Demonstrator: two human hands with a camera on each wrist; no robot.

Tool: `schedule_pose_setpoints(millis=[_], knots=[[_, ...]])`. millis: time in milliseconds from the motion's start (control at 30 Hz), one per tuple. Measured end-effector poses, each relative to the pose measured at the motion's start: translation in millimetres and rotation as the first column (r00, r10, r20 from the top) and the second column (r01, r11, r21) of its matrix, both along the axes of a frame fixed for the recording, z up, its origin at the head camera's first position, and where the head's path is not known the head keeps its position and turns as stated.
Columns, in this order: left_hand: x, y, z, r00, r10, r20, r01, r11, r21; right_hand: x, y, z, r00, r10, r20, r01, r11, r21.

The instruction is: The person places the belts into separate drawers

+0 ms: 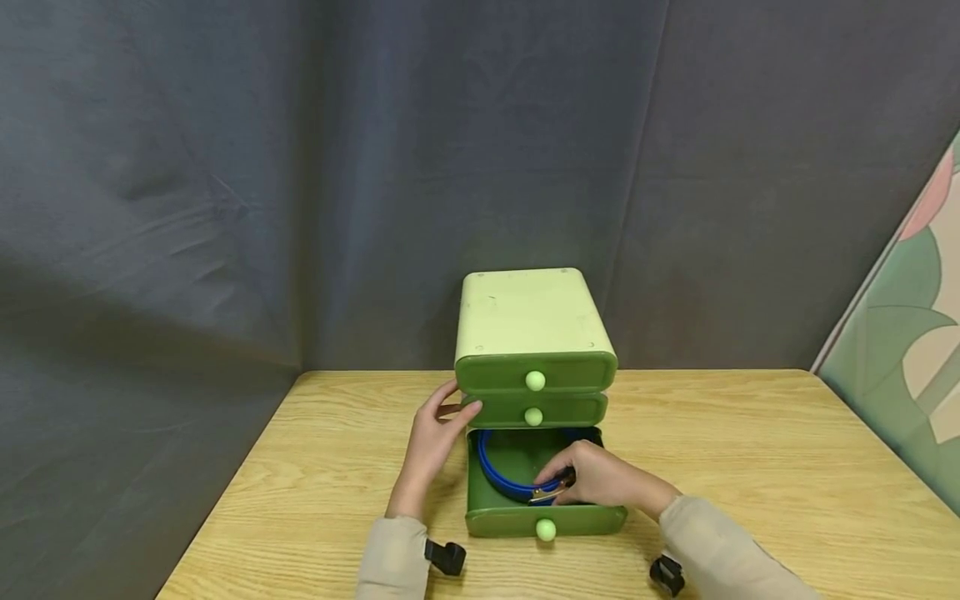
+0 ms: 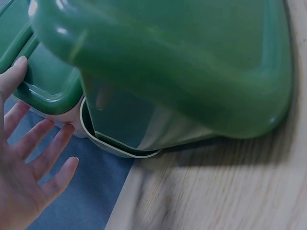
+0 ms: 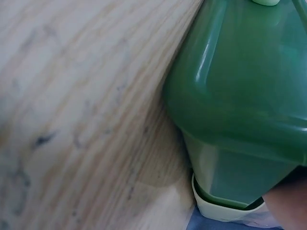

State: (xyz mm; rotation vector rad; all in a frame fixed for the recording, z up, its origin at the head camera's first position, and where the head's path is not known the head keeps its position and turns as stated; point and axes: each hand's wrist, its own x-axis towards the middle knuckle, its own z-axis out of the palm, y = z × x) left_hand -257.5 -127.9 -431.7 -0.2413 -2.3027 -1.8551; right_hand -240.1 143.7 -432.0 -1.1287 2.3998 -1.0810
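Note:
A small green chest of drawers (image 1: 525,312) stands on the table with its bottom drawer (image 1: 495,523) pulled out. Inside that drawer lies a coiled blue belt (image 1: 491,471) with a gold-coloured buckle (image 1: 542,497). My right hand (image 1: 600,479) reaches into the drawer and pinches the belt near its buckle; the fingertips are partly hidden. At the chest's left side, my left hand (image 1: 431,437) has its thumb on the middle drawer's front (image 1: 498,411). In the left wrist view, the fingers of the left hand (image 2: 29,163) spread fairly straight beside the chest.
The chest stands on a wooden table (image 1: 322,500), in front of a grey curtain (image 1: 465,167). Its top drawer (image 1: 487,375) stands slightly further forward than the middle one. A patterned panel (image 1: 900,333) is at the far right. Black straps (image 1: 446,557) circle the wrists.

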Motion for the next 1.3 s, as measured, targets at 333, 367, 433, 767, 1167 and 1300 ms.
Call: schedule_pose_setpoints(millis=[333,367,433,767,1167,1300], knots=[[-0.9,0.1,-0.7,1.000,-0.008,-0.004,0.008,1.000,0.005,-1.0,2,0.0,0.999,0.037,-0.017,-0.037,0.999,-0.005],[-1.1,0.2,-0.7,1.000,-0.010,-0.006,0.010,1.000,0.006,-0.8,3,0.6,0.999,0.035,-0.014,-0.035,0.999,-0.016],[-1.1,0.3,-0.9,1.000,-0.012,-0.008,0.012,1.000,0.008,0.4,5,2.3,1.000,0.015,0.005,-0.015,0.999,-0.041],[-1.0,-0.1,-1.0,1.000,-0.007,-0.002,0.007,1.000,0.003,18.1,18,10.6,0.992,-0.123,0.015,0.124,0.985,-0.118],[-1.5,0.1,-2.0,1.000,-0.009,-0.004,0.009,1.000,0.004,54.1,39,17.1,0.900,-0.400,-0.172,0.342,0.894,-0.289],[-1.5,0.1,-1.9,1.000,-0.005,0.000,0.005,1.000,0.005,63.0,45,12.5,0.863,-0.458,-0.215,0.376,0.864,-0.334]])
